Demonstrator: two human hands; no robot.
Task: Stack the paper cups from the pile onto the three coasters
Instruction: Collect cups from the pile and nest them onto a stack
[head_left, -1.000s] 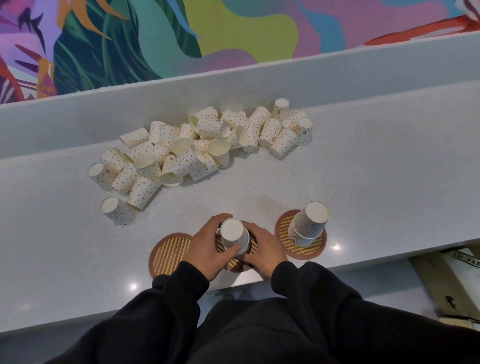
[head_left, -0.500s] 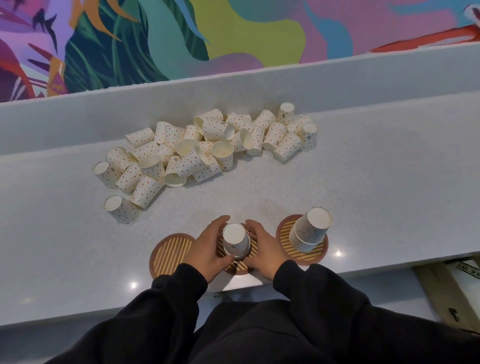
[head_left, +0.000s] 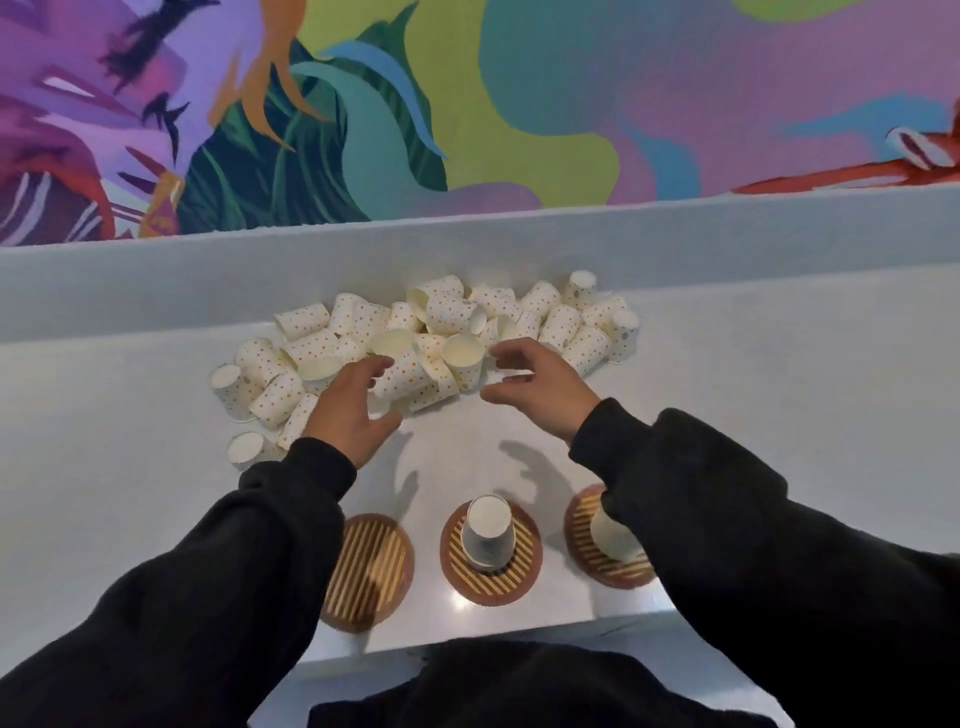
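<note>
A pile of white dotted paper cups (head_left: 447, 322) lies scattered along the far side of the grey counter. Three round striped coasters sit near the front edge. The left coaster (head_left: 371, 569) is bare. On the middle coaster (head_left: 524, 564) stands an upturned cup (head_left: 488, 530). The right coaster (head_left: 587, 540) carries a cup stack (head_left: 613, 538), partly hidden by my right sleeve. My left hand (head_left: 348, 410) hovers at the pile's near edge, fingers spread, holding nothing. My right hand (head_left: 535, 384) reaches beside it, fingers loosely curved and empty.
A raised grey ledge (head_left: 727, 234) runs behind the pile, below a colourful mural wall. The counter's front edge (head_left: 649, 618) lies just past the coasters.
Both hands let go of the cup on the middle coaster and moved forward to the pile. The camera tilted up.
</note>
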